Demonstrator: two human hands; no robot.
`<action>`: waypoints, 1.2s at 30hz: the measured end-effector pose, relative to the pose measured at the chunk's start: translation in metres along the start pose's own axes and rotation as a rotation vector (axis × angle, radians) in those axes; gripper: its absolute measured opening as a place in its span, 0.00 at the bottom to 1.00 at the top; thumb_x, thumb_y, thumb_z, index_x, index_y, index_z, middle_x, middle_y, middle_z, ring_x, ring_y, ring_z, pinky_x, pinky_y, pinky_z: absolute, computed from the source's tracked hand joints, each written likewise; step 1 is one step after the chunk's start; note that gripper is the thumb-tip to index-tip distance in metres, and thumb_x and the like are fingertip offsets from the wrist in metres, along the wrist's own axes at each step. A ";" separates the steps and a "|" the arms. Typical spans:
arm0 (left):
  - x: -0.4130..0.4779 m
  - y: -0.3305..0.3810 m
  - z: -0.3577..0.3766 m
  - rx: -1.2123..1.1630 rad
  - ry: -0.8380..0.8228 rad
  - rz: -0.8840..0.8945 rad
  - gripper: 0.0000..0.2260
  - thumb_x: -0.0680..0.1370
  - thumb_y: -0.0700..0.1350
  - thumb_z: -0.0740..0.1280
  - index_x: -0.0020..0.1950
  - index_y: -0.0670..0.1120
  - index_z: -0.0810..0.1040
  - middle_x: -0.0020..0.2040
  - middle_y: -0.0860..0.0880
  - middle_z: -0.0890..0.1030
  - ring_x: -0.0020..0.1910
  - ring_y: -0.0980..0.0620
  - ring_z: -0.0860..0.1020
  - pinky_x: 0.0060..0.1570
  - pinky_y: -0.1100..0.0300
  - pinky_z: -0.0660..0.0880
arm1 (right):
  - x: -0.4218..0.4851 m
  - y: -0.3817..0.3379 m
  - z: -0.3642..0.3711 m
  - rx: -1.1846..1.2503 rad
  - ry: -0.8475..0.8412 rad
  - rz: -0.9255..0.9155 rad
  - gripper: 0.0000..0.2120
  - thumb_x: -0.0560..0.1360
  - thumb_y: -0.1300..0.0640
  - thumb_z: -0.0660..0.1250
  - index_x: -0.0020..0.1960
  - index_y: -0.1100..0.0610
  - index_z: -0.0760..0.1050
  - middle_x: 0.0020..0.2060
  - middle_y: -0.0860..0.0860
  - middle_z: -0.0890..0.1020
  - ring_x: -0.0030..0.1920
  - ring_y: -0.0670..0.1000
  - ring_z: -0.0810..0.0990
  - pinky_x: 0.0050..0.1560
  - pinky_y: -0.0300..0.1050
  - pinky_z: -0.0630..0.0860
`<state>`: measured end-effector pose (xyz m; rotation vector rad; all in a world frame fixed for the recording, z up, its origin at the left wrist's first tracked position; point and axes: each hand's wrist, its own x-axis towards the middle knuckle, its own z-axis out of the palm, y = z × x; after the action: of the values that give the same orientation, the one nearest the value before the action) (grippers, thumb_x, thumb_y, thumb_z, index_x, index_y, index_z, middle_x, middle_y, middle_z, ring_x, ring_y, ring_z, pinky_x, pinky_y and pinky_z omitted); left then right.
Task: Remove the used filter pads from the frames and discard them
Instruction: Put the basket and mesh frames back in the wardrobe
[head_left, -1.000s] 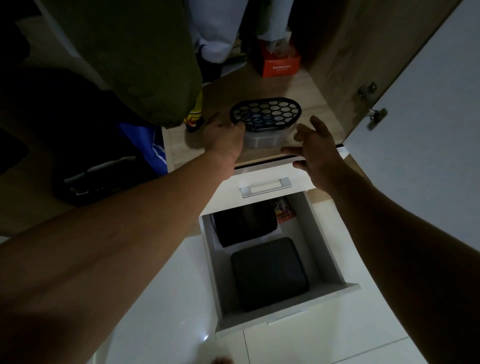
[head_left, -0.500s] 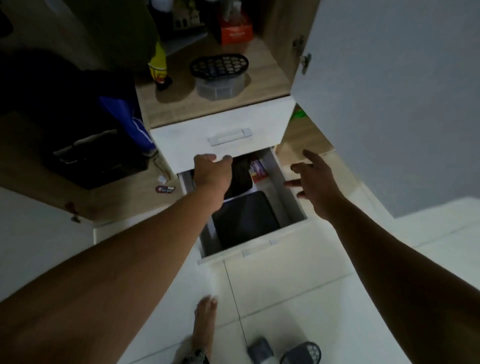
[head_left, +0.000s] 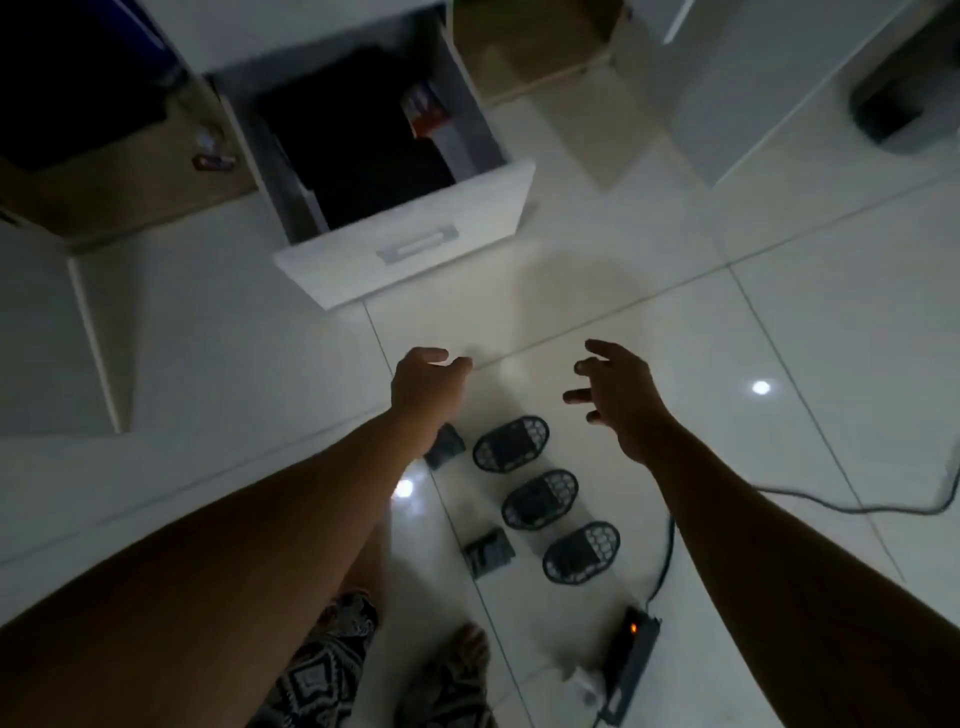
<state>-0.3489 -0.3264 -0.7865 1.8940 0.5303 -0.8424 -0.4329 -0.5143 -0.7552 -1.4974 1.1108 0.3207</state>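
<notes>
Far frame (head_left: 511, 443), middle frame (head_left: 540, 499), near frame (head_left: 582, 552): oval black honeycomb grids, flat on the floor (head_left: 727, 338) in a diagonal row. Far pad (head_left: 445, 446), near pad (head_left: 488, 552): dark, loose, left of the row

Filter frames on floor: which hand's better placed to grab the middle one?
Probably right. The right hand, open and empty, hovers nearer the middle frame; the left hand, also empty, sits by the loose dark pad on the row's other side.

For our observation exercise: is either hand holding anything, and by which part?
Nothing is held. The left hand and right hand hover open, touching none of the three black oval mesh frames.
</notes>
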 end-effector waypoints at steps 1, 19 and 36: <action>-0.002 -0.027 0.011 0.029 -0.009 -0.023 0.14 0.72 0.53 0.73 0.55 0.52 0.77 0.56 0.44 0.82 0.52 0.45 0.82 0.53 0.50 0.80 | 0.001 0.030 0.000 -0.001 0.001 0.035 0.20 0.80 0.61 0.58 0.72 0.54 0.68 0.57 0.54 0.80 0.43 0.55 0.84 0.39 0.46 0.73; 0.107 -0.232 0.112 0.078 -0.155 -0.216 0.30 0.72 0.46 0.69 0.73 0.45 0.65 0.63 0.41 0.77 0.60 0.42 0.78 0.58 0.52 0.78 | 0.122 0.249 0.061 0.094 0.067 0.200 0.25 0.81 0.61 0.59 0.77 0.53 0.60 0.47 0.54 0.80 0.26 0.50 0.82 0.20 0.36 0.68; 0.040 -0.135 0.043 0.081 -0.114 -0.098 0.15 0.74 0.41 0.72 0.58 0.49 0.74 0.44 0.46 0.81 0.39 0.48 0.82 0.39 0.53 0.81 | 0.034 0.133 0.068 0.117 0.121 0.097 0.15 0.80 0.58 0.62 0.66 0.53 0.74 0.37 0.53 0.81 0.29 0.50 0.79 0.22 0.36 0.68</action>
<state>-0.4267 -0.3049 -0.9102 1.8923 0.5284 -1.0437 -0.4923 -0.4515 -0.8816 -1.3771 1.2797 0.2298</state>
